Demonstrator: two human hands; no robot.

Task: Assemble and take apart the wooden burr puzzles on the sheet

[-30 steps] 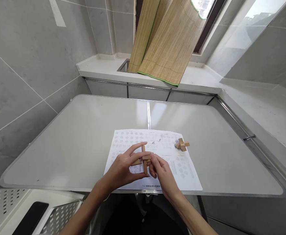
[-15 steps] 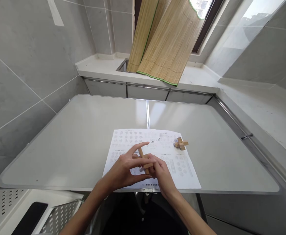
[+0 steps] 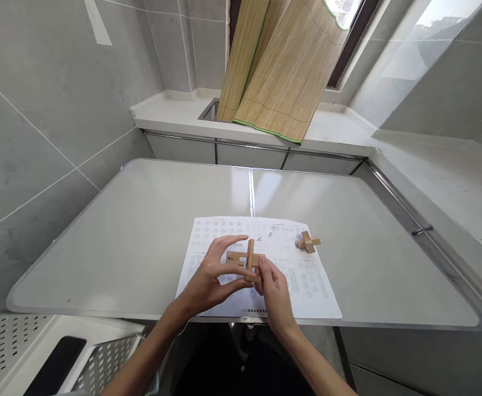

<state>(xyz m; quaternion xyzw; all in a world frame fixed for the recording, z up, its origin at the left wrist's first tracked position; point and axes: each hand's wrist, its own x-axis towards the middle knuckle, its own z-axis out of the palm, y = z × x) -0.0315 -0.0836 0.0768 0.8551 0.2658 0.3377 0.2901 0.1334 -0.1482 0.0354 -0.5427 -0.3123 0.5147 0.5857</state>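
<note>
Several interlocking wooden puzzle pieces (image 3: 250,251) are held together above the printed sheet (image 3: 228,305). One stick stands upright across a flat notched piece (image 3: 234,257) that bears a dark mark. My left hand (image 3: 208,278) closes around the pieces from the left, its thumb and a finger at the lower block and its index finger stretched out above. My right hand (image 3: 276,294) pinches the right end of the pieces between thumb and fingers. Part of the lower block is hidden by my fingers.
A second wooden burr puzzle (image 3: 308,242), assembled in a cross shape, rests on the sheet's right edge. The white folding table (image 3: 142,236) has a centre seam. A black phone (image 3: 55,366) lies at lower left. Bamboo mats (image 3: 286,77) lean over the sink (image 3: 210,110).
The wooden pieces have been turned, so the stick now stands upright and the flat notched piece shows. My left fingers have lifted and spread slightly. The view has shifted a little.
</note>
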